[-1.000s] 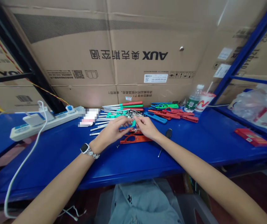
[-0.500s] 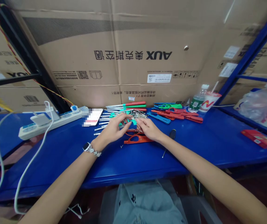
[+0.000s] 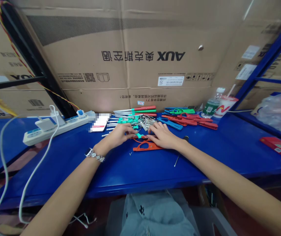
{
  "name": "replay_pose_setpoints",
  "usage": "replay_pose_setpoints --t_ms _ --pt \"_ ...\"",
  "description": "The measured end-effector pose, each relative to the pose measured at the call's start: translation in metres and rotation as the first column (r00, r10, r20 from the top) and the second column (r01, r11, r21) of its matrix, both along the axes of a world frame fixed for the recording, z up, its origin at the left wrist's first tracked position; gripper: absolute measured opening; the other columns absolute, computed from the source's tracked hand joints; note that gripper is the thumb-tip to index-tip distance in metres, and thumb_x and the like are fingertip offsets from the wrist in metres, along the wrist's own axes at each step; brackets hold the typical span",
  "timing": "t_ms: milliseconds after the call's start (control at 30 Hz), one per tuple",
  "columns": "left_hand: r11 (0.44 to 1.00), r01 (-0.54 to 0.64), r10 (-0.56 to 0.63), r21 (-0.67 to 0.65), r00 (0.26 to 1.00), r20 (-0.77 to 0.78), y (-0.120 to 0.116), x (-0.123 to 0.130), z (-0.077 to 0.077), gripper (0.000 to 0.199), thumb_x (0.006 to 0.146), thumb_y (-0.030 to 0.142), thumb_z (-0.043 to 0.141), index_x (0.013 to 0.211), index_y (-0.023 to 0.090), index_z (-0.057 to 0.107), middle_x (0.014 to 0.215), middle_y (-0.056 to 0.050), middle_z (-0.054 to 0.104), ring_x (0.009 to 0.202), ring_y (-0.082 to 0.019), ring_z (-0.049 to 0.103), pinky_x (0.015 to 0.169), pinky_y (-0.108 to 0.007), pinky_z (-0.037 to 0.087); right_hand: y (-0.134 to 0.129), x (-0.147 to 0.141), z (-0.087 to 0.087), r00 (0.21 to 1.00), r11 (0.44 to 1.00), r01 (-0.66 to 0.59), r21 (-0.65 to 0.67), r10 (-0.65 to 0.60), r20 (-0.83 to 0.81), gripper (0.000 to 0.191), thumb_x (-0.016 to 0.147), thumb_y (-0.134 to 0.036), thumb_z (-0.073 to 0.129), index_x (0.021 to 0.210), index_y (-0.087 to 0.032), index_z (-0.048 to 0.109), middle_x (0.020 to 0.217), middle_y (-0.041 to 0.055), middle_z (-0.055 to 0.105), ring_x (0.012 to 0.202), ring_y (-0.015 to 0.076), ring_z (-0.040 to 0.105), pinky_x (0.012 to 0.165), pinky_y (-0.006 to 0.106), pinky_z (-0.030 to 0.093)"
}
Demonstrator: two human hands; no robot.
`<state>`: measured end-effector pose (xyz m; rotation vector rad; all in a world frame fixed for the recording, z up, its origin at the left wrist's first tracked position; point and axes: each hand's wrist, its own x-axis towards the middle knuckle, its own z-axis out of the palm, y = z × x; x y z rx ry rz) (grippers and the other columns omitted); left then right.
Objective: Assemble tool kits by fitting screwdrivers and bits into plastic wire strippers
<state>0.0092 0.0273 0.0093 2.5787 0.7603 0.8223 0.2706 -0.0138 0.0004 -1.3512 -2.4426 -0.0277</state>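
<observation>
My left hand [image 3: 122,135] pinches a small teal plastic part [image 3: 139,135] between thumb and fingertips, low over an orange-red plastic handle shell. From the other side my right hand [image 3: 164,135] has its thumb and fingers around the right part of that shell, which they partly cover. Just in front lies another orange handle shell [image 3: 144,149] with an oval opening, flat on the table. Behind the hands are a heap of small metal pieces [image 3: 145,123] and several metal rods with teal parts [image 3: 124,120]. A small screw [image 3: 130,153] lies left of the front shell.
A screwdriver [image 3: 177,160] lies partly under my right wrist. Red and blue handle shells [image 3: 192,121] are piled at the back right, near a bottle [image 3: 210,105] and a paper cup [image 3: 225,107]. A power strip [image 3: 59,127] stands left; a red box [image 3: 278,147] lies right.
Both hands have come down toward the orange shell with the teal part. My right fingers have moved apart from my left ones and spread over the shell. The view has shifted slightly.
</observation>
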Motion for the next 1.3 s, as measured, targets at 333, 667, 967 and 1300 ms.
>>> replay_pose_setpoints --t_ms 333,667,967,1300 --pt "0.998 0.033 -0.027 0.057 0.995 -0.099 0.003 0.002 -0.004 0.026 0.1 0.035 0.057 0.099 0.024 0.081 0.078 -0.005 0.065 0.068 -0.017 0.061 0.063 -0.03 0.05 0.0 -0.001 -0.002 0.996 1.0 -0.016 -0.019 0.018 0.085 0.031 0.105 -0.047 0.045 0.109 -0.021 0.062 0.112 0.0128 0.062 0.108 0.0304 0.054 0.09 0.044 0.042" --pt "0.998 0.044 -0.038 0.054 0.994 -0.105 0.007 0.003 -0.007 0.027 0.098 0.034 0.057 0.1 0.025 0.082 0.079 -0.005 0.066 0.069 -0.017 0.061 0.063 -0.029 0.048 0.001 -0.002 0.0 0.993 0.999 -0.035 -0.033 0.038 0.109 0.031 0.106 -0.046 0.044 0.11 -0.022 0.065 0.109 0.0115 0.062 0.106 0.0298 0.053 0.09 0.044 0.041" --pt "0.999 0.05 -0.047 0.021 0.995 -0.09 0.0 0.013 -0.001 0.021 0.094 0.026 0.059 0.094 0.022 0.08 0.078 -0.004 0.07 0.07 -0.017 0.063 0.065 -0.029 0.049 0.001 -0.002 0.003 0.992 0.998 -0.043 -0.035 0.047 0.121 0.028 0.106 -0.044 0.047 0.108 -0.023 0.065 0.108 0.0102 0.061 0.104 0.0293 0.053 0.088 0.043 0.04" --pt "0.969 -0.009 0.022 -0.247 0.999 0.047 -0.001 0.014 -0.008 0.008 0.085 0.019 0.069 0.09 0.018 0.062 0.074 -0.002 0.072 0.071 -0.017 0.071 0.066 -0.027 0.054 -0.002 -0.005 -0.001 1.0 1.0 -0.025 0.015 0.025 0.012 0.019 0.103 -0.038 0.055 0.105 -0.022 0.063 0.107 0.009 0.064 0.105 0.0278 0.054 0.087 0.041 0.038"
